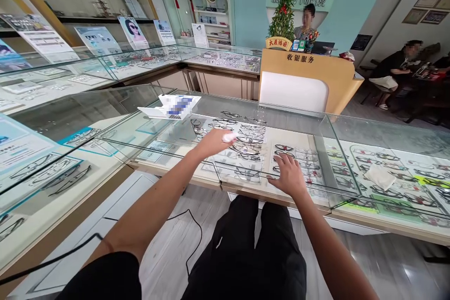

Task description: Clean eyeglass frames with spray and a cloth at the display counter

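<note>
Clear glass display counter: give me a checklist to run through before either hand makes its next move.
1. Crumpled white cloth secured in the grip of the left hand: ok, bunched at the fingers.
2. Right hand free of objects: ok, fingers spread, nothing seen in it.
3. Right hand's weight off the clear glass display counter: cannot tell; contact is unclear from this angle.
4. Folded white card stand clear of the left hand: ok, apart, beyond and leftward.
5. Loose white cloth clear of the right hand: ok, well to the right.
6. Thin black cable clear of the feet: cannot tell; feet are hidden.
</note>
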`<state>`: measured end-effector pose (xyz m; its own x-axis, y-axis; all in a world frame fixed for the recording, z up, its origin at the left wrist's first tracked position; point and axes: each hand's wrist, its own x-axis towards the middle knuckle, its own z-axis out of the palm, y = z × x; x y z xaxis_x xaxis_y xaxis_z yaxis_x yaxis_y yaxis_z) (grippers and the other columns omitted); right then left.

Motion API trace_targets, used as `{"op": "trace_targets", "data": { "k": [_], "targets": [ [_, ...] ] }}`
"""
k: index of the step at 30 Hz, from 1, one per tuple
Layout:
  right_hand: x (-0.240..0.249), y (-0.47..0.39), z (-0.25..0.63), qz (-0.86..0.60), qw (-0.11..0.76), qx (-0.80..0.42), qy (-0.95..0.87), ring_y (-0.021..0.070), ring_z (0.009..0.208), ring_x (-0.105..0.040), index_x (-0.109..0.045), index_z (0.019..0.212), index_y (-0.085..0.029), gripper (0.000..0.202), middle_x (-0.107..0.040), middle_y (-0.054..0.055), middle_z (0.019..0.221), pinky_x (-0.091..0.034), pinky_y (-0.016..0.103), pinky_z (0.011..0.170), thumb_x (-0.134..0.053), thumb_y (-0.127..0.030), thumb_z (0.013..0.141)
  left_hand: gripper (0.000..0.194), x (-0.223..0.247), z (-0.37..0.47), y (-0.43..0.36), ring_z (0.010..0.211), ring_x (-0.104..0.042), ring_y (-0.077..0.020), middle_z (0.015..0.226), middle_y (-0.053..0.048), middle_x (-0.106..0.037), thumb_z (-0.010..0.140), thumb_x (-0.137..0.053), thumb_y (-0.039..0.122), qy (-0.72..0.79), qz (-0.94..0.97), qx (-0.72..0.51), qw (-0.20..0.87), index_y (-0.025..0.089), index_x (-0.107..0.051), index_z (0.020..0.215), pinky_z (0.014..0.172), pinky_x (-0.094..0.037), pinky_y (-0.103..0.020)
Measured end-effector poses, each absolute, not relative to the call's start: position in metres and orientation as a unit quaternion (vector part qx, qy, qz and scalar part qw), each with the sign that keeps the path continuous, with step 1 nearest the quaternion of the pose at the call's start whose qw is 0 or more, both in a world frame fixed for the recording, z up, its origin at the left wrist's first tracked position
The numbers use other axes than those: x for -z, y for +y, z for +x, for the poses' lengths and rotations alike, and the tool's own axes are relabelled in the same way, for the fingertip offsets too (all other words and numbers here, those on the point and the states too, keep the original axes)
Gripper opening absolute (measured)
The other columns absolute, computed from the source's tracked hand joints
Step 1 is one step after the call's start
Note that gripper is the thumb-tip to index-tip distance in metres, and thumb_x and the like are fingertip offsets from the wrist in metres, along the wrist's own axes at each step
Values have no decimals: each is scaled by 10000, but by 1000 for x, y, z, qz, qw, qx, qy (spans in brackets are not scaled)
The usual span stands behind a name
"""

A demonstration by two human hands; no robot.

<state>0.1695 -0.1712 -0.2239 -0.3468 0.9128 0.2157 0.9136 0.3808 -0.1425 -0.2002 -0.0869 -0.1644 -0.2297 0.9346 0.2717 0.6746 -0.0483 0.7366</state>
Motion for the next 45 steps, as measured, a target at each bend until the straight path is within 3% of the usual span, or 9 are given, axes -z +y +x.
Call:
{"op": "trace_targets", "data": {
  "k": [9,15,21,23,26,34,39,42,45],
  "targets": [
    [216,-172,168,-564,118,-9,-817,440,1546,-489,-563,1597,-194,794,-562,202,1679,-438,590,1236,-764,-568,926,399,144,-132,-65,771,-761,-401,569,-129,-622,889,-694,639,624,726,-219,187,268,-798,788,796,-539,-457],
    [222,-175,163,-557,130,-13,-820,446,1538,-501,-570,1599,-227,772,-578,203,1663,-447,604,1233,-767,-557,929,324,134,-122,-65,745,-739,-351,542,-81,-634,577,-935,416,562,794,-127,191,270,-654,516,761,-501,-394],
    [194,-153,191,-491,49,-87,-865,475,1599,-452,-527,1673,-216,1044,-500,217,1743,-413,638,1281,-880,-639,786,258,87,-128,-42,545,-628,-215,563,-17,-682,567,-954,438,495,813,-89,292,258,-771,598,568,-384,-306],
    [164,-128,211,-430,5,-168,-887,430,1538,-553,-654,1575,-285,887,-603,148,1679,-488,564,1228,-878,-629,789,277,60,-126,-30,609,-659,-205,657,-17,-743,600,-947,481,469,810,-116,334,247,-828,688,570,-380,-284],
    [114,-82,233,-437,4,-317,-842,326,1073,-783,-845,1166,-298,448,-847,86,1212,-604,436,907,-744,-659,922,313,32,-111,-15,622,-614,-172,675,-13,-724,656,-925,515,438,798,-208,357,227,-845,747,573,-369,-268],
    [96,-3,227,-389,313,-454,-738,193,820,-622,-756,975,-219,377,-687,3,851,-506,336,803,-733,-587,896,364,73,-36,30,520,-424,-127,529,36,-476,694,-882,546,382,669,-450,452,213,-749,751,560,-366,-305],
    [116,4,230,-464,498,-253,-688,197,790,-526,-709,895,-227,334,-626,11,809,-437,353,789,-663,-552,959,401,107,-13,45,552,-464,-151,572,32,-486,738,-847,606,415,608,-518,435,230,-729,807,578,-395,-328],
    [115,-11,227,-511,503,-42,-696,229,836,-547,-758,920,-228,293,-666,48,850,-415,394,857,-615,-462,1023,381,123,-7,42,606,-518,-157,706,-7,-604,786,-840,593,425,601,-541,407,225,-766,845,603,-438,-337],
    [115,-27,210,-489,460,8,-741,242,857,-606,-818,1084,-236,307,-701,55,847,-399,407,865,-557,-399,1077,348,135,1,36,769,-654,-192,928,-56,-720,816,-860,553,396,602,-596,353,212,-792,831,724,-542,-361]
  ]
}}
